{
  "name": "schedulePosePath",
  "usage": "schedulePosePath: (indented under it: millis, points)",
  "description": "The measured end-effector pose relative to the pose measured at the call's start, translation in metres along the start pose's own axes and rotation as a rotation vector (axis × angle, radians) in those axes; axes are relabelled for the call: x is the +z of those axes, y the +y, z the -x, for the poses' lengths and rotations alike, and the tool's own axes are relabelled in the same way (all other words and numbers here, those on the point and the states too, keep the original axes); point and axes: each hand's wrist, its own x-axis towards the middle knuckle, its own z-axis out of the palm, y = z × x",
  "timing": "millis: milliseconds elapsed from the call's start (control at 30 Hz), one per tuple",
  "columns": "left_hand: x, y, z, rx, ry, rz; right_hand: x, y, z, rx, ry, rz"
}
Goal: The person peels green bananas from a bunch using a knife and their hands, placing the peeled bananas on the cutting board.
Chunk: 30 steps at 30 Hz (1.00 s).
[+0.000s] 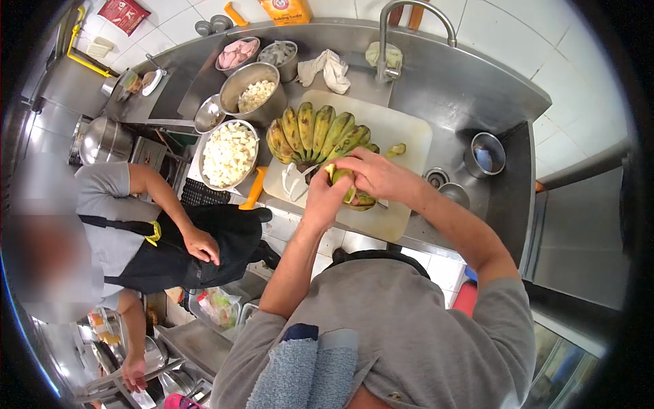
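A short green-yellow banana (343,178) is between my hands, above the white cutting board (412,143). My left hand (325,196) is closed around it from the near side. My right hand (381,176) pinches at its upper end, where a pale yellow patch shows; the fingertips partly hide it. Just beyond my hands, a large bunch of bananas (317,131) with dark blotches lies on the board. More banana (364,200) shows under my hands. Left of them are curled white strips (294,181). A small green-yellow piece (396,149) lies at the board's right.
Left of the board stand a bowl of pale cut chunks (230,154), a pot with more chunks (257,95) and an orange handle (254,189). A faucet (452,34), a white cloth (334,71) and a metal pot (485,154) are by the sink. A co-worker (129,225) stands left.
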Motion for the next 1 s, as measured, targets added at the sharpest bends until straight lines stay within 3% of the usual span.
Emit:
schedulePosePath:
  millis: [167,267,367,567,767,867,1000]
  points:
    - [0.007,0.007,-0.007,-0.052,-0.014,0.048,-0.016,0.004,-0.001,0.021,-0.027,-0.029]
    - [0.015,0.018,-0.003,-0.109,-0.011,0.113,-0.045,-0.006,-0.003,0.109,-0.122,-0.257]
    - [0.02,0.022,-0.005,-0.133,-0.03,0.094,-0.054,0.012,-0.002,-0.037,-0.12,-0.286]
    - [0.036,0.015,-0.007,-0.088,-0.045,0.007,-0.066,0.017,0.003,-0.046,-0.154,-0.196]
    - [0.065,0.004,-0.006,-0.06,0.095,-0.073,-0.062,0.026,0.021,-0.033,-0.109,-0.116]
    - [0.075,0.006,-0.006,-0.056,0.076,-0.032,-0.058,0.041,0.022,-0.153,0.018,-0.225]
    - [0.097,0.022,-0.005,0.003,0.046,-0.014,-0.082,0.044,0.026,-0.065,0.07,-0.318]
